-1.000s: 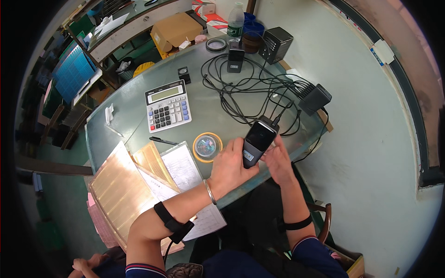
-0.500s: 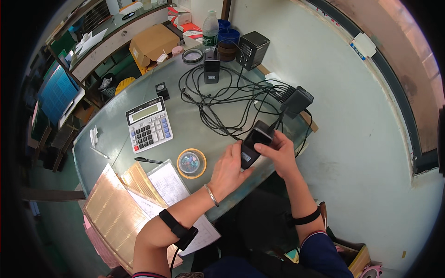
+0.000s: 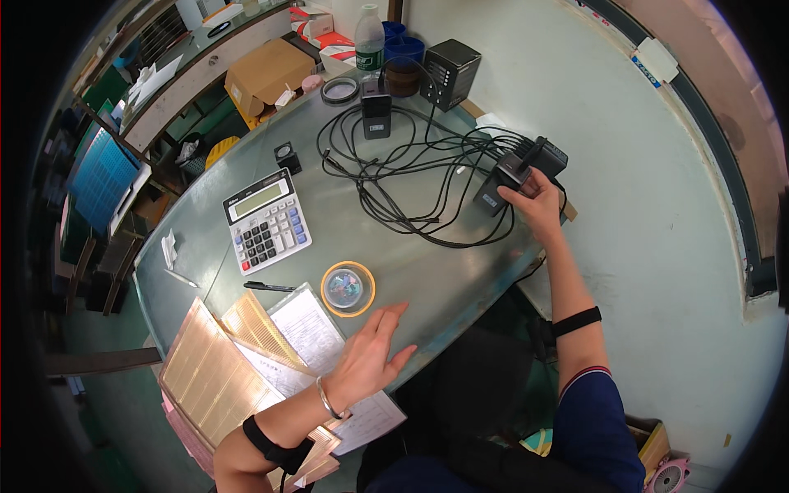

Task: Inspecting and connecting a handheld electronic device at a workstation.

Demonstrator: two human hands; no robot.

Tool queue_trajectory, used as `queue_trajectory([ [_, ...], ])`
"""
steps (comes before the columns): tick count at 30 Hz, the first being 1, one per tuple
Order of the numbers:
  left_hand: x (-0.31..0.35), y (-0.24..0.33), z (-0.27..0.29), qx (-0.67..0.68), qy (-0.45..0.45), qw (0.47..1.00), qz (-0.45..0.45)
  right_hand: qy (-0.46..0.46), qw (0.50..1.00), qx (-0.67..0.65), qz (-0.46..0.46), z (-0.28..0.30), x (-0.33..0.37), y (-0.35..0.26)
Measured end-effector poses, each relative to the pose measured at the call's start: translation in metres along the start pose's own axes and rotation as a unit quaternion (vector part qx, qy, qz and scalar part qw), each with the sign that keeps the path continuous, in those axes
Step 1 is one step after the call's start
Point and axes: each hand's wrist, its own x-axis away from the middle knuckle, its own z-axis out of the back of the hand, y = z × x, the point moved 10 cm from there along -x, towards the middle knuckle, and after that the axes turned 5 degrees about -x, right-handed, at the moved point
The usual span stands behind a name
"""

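Note:
My right hand grips a black box-shaped device with a small pale label, at the right side of the table. Just beyond it sits a black multi-port block with many plugs along its side. My left hand holds nothing; its fingers are spread above the papers and the near table edge. Black cables lie in loose coils left of the right hand. A similar black device stands upright at the far side, by the cables.
On the glass-topped table lie a calculator, a black pen, a round tub with an orange rim, and papers. A bottle and a black box stand at the back. A wall borders the right.
My right hand has carried the black device away to the upper right, beside the multi-port block. My left hand has let go of it and drawn back toward the lower left.

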Motion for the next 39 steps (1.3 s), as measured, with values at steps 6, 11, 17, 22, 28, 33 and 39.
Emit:
queue_trajectory([
  [6, 0.013, -0.001, 0.001, 0.039, 0.001, 0.999, 0.011, -0.008, 1.000, 0.004, -0.016, -0.002, -0.003, 0.004],
  [11, 0.023, 0.004, -0.001, 0.030, 0.000, 1.000, -0.003, 0.007, 0.999, -0.008, 0.043, 0.012, 0.002, 0.005],
  [17, 0.074, 0.016, 0.017, 0.042, -0.019, 0.999, -0.003, 0.083, 0.961, 0.249, 0.091, 0.003, 0.135, 0.024],
  [22, 0.158, 0.002, -0.011, 0.115, -0.136, 0.980, 0.083, -0.048, 0.913, 0.369, 0.166, -0.067, 0.247, 0.016],
  [28, 0.229, -0.005, -0.049, 0.225, -0.127, 0.951, 0.172, -0.037, 0.906, 0.378, 0.188, -0.062, 0.261, 0.037],
  [33, 0.257, -0.017, -0.059, 0.210, -0.060, 0.959, 0.182, -0.022, 0.880, 0.410, 0.238, -0.063, 0.275, 0.048],
  [39, 0.291, -0.033, -0.067, 0.141, -0.017, 0.968, 0.207, -0.022, 0.885, 0.402, 0.232, -0.065, 0.276, 0.049],
])
